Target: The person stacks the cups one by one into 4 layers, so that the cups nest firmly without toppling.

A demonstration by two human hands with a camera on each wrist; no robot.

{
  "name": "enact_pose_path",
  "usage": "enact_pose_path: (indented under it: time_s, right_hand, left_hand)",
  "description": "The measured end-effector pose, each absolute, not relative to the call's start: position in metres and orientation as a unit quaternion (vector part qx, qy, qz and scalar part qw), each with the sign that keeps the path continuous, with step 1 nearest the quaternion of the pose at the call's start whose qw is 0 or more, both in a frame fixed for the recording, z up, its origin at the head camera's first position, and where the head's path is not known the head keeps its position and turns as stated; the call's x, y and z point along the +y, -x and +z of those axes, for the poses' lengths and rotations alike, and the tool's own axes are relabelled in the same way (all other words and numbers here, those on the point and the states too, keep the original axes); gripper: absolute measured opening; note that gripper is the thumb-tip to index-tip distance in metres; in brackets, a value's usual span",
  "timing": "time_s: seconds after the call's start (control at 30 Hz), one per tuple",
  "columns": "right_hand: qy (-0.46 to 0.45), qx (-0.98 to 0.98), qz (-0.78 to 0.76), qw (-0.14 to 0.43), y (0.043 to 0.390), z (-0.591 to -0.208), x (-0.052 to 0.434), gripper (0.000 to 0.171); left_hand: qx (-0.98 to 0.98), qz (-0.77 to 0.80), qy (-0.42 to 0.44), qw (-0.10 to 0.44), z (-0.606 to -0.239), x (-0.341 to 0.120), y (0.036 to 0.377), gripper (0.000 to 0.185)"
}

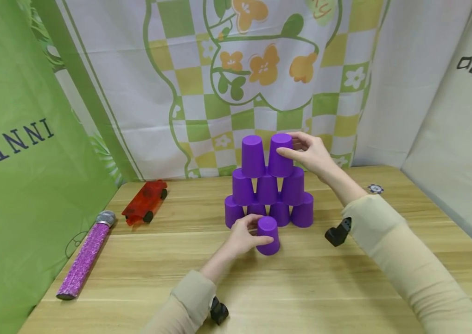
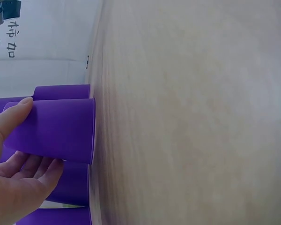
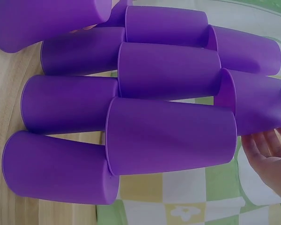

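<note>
A pyramid of upside-down purple cups stands mid-table, two of them on its top row. My right hand grips the top right cup, thumb in front and fingers behind. In the right wrist view this cup lies against my right hand. A single purple cup stands upside down on the table just in front of the pyramid. My left hand holds it from the left. The left wrist view shows my left hand wrapped around that cup, whose rim sits on the wood.
On the left of the wooden table lie a red toy car and a glittery purple microphone. A small chip sits at the back right. Cloth backdrops close in the left, back and right sides.
</note>
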State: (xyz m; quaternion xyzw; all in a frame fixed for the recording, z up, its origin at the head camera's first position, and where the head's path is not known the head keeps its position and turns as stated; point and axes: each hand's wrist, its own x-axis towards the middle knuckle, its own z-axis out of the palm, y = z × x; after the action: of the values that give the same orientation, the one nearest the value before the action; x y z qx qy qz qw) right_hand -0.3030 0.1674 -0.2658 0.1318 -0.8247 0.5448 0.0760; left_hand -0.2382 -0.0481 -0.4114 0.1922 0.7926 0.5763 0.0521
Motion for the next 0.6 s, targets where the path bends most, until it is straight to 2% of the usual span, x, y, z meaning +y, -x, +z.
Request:
enact_pose_path:
  time_s: [0.6]
  right_hand:
    - [-0.133, -0.820, 0.551, 0.077, 0.3016, -0.2684, 0.1673, 0.051]
  left_hand:
    - [0.779, 0.597, -0.185, 0.056, -0.4109, -0.0490, 0.2368, 0.051]
